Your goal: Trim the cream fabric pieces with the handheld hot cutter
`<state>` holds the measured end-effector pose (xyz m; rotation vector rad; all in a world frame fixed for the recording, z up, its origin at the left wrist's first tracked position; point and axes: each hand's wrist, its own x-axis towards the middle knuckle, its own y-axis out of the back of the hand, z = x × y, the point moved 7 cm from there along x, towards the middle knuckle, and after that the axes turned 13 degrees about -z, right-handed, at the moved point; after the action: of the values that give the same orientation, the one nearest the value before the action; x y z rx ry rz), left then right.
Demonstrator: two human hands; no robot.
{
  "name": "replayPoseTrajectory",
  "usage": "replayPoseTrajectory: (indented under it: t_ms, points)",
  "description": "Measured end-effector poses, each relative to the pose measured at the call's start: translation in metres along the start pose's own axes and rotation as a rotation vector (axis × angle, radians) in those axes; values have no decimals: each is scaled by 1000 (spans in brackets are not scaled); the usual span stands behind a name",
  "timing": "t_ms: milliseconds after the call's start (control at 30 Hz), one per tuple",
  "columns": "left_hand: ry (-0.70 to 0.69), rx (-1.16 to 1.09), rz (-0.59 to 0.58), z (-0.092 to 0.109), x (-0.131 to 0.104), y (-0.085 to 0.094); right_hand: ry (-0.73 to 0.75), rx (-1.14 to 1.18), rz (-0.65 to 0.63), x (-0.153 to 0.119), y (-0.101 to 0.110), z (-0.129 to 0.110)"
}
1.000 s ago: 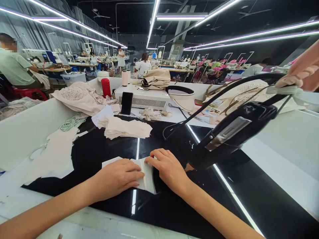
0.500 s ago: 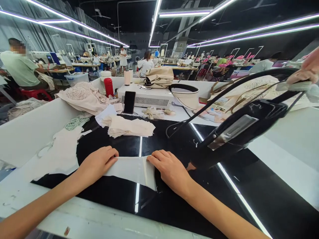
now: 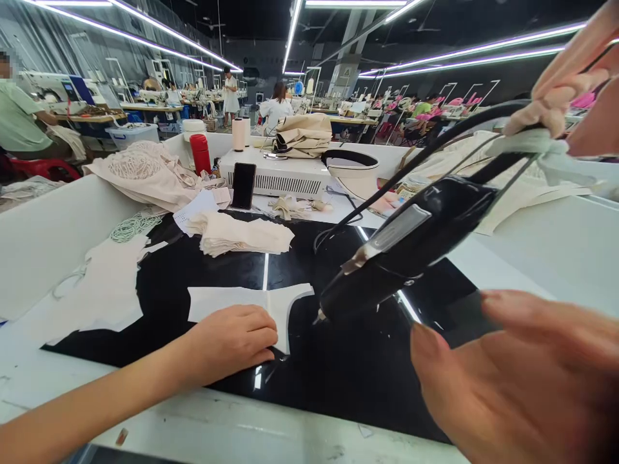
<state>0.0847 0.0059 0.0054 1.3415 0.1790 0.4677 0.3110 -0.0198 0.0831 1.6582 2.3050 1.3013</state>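
A white fabric piece lies on the glossy black board, with a cream strip across its right part. My left hand rests on its lower edge, fingers curled together with the thumb close to them. My right hand is at the lower right, blurred, thumb and fingers apart, holding nothing. Between the hands, a black handheld tool with a pointed metal tip hangs slanted from pinkish cloth ties, its tip just right of the fabric. A black cable runs from the tool.
Behind the fabric lies a stack of cream cut pieces. More pale fabric is at the left. Farther back are a phone, a red bottle, a white vented box and a visor. People sit at sewing machines beyond.
My right hand has let go of the fabric and moved right, opening beside the tool. My left hand has shifted right along the fabric, nearer its lower edge. The view has turned slightly.
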Motion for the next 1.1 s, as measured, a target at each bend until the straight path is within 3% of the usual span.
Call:
replayPoseTrajectory:
  t_ms: [200,367,500,667,800,967,1100]
  points:
    - [12,-11,-62,-2,15,-13,-22,190,160,45,-35,-1]
    - [15,-76,-20,-2,18,-12,-24,419,318,69,-47,-8]
    - [24,-200,34,-4,19,-11,-36,488,428,76,-51,-16]
    - [65,-319,111,-7,23,-10,5,321,608,66,-44,-26]
    - [87,-331,110,-7,25,-13,12,290,628,52,-40,-22]
    - [72,-318,105,-7,25,-15,100,584,545,47,-50,-13]
    - [57,-310,106,-7,26,-14,132,677,515,51,-59,-11]
